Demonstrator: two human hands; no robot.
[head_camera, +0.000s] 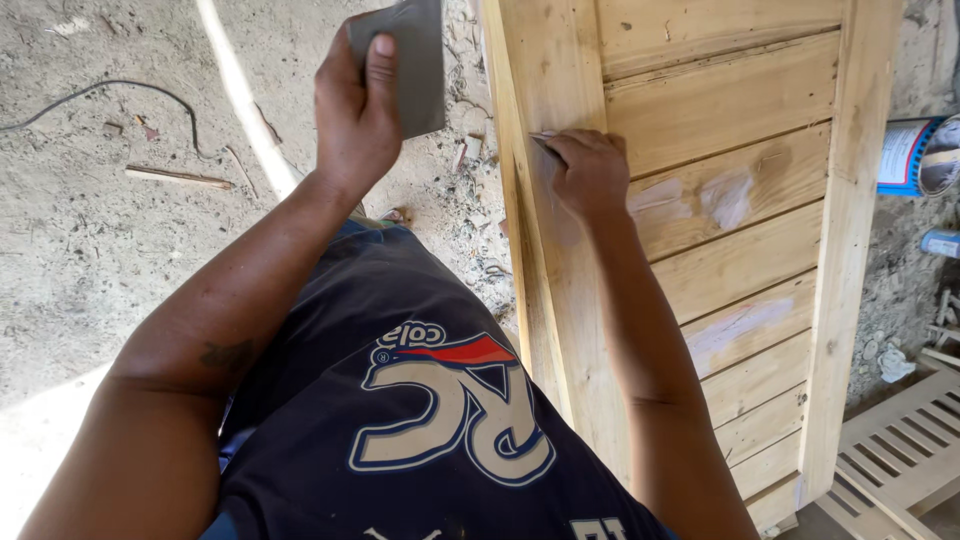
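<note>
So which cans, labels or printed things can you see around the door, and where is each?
Can: right edge, lying on the ground beside the wooden door; blue with a white label.
Small container: just below the can; light blue, cut off by the frame.
Shirt print: on the dark shirt; white, red.

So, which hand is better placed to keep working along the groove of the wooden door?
Probably the right hand: it rests on the wooden door, pressing a small tool at the frame's groove. The left hand is raised beside the door, holding a flat grey plate.
</note>
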